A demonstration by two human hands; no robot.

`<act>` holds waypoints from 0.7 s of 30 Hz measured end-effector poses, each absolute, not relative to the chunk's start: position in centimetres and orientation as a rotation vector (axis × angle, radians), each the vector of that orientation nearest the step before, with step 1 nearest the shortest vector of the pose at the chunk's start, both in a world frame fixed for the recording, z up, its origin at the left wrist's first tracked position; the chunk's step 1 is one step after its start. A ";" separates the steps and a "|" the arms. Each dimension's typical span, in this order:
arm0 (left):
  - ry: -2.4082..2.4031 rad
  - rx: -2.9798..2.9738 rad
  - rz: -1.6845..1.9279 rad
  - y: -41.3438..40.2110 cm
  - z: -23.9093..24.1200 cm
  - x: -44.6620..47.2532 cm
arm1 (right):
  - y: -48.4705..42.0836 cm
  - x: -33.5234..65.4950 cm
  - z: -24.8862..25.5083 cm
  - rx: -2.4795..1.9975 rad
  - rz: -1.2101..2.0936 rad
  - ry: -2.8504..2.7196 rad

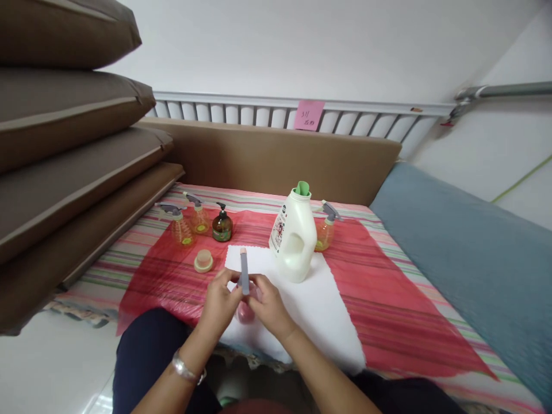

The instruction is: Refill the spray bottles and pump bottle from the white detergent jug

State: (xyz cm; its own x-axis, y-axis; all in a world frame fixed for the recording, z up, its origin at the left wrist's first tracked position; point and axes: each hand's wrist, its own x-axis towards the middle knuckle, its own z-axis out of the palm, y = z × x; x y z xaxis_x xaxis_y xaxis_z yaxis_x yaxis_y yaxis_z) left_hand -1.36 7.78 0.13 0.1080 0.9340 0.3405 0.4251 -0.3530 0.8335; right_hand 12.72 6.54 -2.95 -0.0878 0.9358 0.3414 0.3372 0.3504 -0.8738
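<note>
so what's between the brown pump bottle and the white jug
Nothing stands there: in the head view only bare red sheet runs from the pump bottle to the jug.

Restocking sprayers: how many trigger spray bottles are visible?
4. Two yellow bottles back left, a third right of the white jug, a pink bottle between left hand and right hand.

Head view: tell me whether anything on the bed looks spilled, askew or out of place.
A cream cap lies loose on the red sheet, on no bottle. No spill shows; the jug and spray bottles stand upright. The left hand and right hand hold a pink bottle.
</note>
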 end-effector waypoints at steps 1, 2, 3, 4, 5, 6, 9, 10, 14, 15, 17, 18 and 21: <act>1.284 1.811 1.189 7.9 0.1 -1.7 | 6.6 13.0 -2.8 -1.158 0.780 -1.634; 1.247 1.780 1.177 8.1 0.0 -2.0 | 6.6 13.2 -2.7 -1.154 0.793 -1.628; 1.210 1.752 1.165 8.3 -0.1 -2.3 | 6.6 13.4 -2.7 -1.153 0.801 -1.617; 1.173 1.730 1.154 8.5 -0.2 -2.5 | 6.6 13.5 -2.7 -1.156 0.803 -1.604; 1.142 1.711 1.146 8.7 -0.4 -2.7 | 6.5 13.6 -2.7 -1.160 0.801 -1.594; 1.119 1.698 1.142 8.8 -0.5 -2.8 | 6.4 13.6 -2.8 -1.166 0.795 -1.591; 1.088 1.697 1.131 9.2 -0.9 -2.9 | 5.8 13.0 -3.2 -1.204 0.752 -1.606; 1.083 1.708 1.124 9.3 -1.0 -2.9 | 5.7 12.7 -3.4 -1.228 0.733 -1.607; 1.053 1.776 1.071 9.4 -1.1 -2.9 | 5.6 11.6 -4.4 -1.342 0.683 -1.586; 1.047 1.792 1.060 9.5 -1.1 -2.9 | 5.6 11.5 -4.7 -1.359 0.676 -1.584; 1.031 1.811 1.040 9.4 -1.0 -3.0 | 5.6 11.3 -5.3 -1.378 0.661 -1.586; 1.025 1.813 1.030 9.4 -1.0 -3.0 | 5.5 11.2 -5.6 -1.384 0.652 -1.585; 1.038 1.797 1.019 8.9 -0.9 -2.8 | 5.1 11.1 -6.4 -1.403 0.620 -1.574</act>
